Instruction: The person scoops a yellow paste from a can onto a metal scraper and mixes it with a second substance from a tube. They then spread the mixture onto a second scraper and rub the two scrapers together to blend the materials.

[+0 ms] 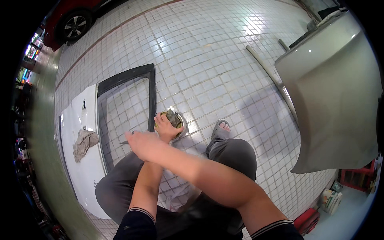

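Observation:
My left hand [166,129] is closed round the near-left side of a round tin [181,131] with a yellowish rim, standing on the tiles. A grey, smeared flat piece [173,117] lies by its fingers over the tin's top; whether the fingers hold it too is unclear. Crossing over my left forearm, my right hand [139,145] is closed and slightly blurred. A thin dark tip sticks out at its left side, its kind too small to make out. Below both hands a white car door [88,116] with a black window frame [152,92] lies flat on the floor.
A crumpled beige rag [85,145] rests on the door. To the right stands a large silver body panel [332,92] beside a grey pole [272,76]. A white bucket [331,202] and red cloth-like bundle [307,221] sit lower right. A red car [56,28] is parked upper left.

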The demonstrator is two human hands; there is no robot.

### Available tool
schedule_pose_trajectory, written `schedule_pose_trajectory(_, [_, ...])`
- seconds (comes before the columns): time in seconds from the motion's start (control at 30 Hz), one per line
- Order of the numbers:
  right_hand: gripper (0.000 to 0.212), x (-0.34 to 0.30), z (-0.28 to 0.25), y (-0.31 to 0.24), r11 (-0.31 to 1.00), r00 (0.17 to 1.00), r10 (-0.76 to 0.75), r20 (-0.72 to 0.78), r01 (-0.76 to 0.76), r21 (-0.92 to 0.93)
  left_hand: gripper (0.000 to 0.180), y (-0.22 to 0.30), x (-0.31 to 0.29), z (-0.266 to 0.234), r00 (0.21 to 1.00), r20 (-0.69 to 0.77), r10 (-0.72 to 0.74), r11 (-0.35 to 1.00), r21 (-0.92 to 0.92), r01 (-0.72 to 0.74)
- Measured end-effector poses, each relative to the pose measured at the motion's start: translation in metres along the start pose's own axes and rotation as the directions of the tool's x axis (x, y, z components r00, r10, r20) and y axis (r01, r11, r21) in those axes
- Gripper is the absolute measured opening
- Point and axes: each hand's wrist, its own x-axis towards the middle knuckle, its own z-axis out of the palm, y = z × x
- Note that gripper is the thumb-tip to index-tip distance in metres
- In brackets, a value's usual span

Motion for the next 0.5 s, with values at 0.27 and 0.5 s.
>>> schedule_pose_trajectory(0.27, [0.026, 0.026, -0.002, 0.029, 0.981, 0.977, -0.168, -0.13, 0.153, -0.115, 0.108, -0.127, 0.04, -0.068, 0.987, -0.151, -0.055, 0.905, 0.409, 0.113])
schedule_pose_trajectory(0.5, [0.015, 0.02, -0.025, 0.073, 0.979, 0.961, 0.187, -0.204, -0.199, -0.04, 0.117, -0.046, 0.043, -0.263, 0.986, -0.167, -0.006, 0.759, 0.641, 0.114])
